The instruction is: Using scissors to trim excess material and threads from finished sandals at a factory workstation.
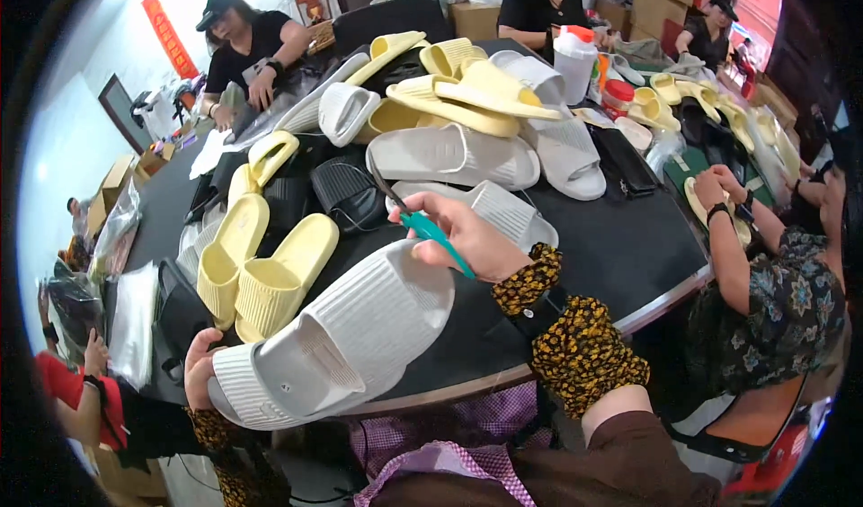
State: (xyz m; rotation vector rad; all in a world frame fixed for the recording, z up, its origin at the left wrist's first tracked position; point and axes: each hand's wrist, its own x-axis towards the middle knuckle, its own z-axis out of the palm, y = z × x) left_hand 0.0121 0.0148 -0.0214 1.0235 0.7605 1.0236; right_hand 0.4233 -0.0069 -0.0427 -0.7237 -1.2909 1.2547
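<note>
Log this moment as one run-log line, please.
left hand: holds white slide sandal | right hand: teal-handled scissors at sandal | black table: yellow sandals beside

A footwear workshop: seated workers (244, 44) ring a table (620, 237) heaped with slippers (449, 152).

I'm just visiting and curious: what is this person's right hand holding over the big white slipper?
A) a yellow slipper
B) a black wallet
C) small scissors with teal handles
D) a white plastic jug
C: the right hand grips small teal-handled scissors, blades pointing up and away, just above the white slipper that the left hand holds.
</note>
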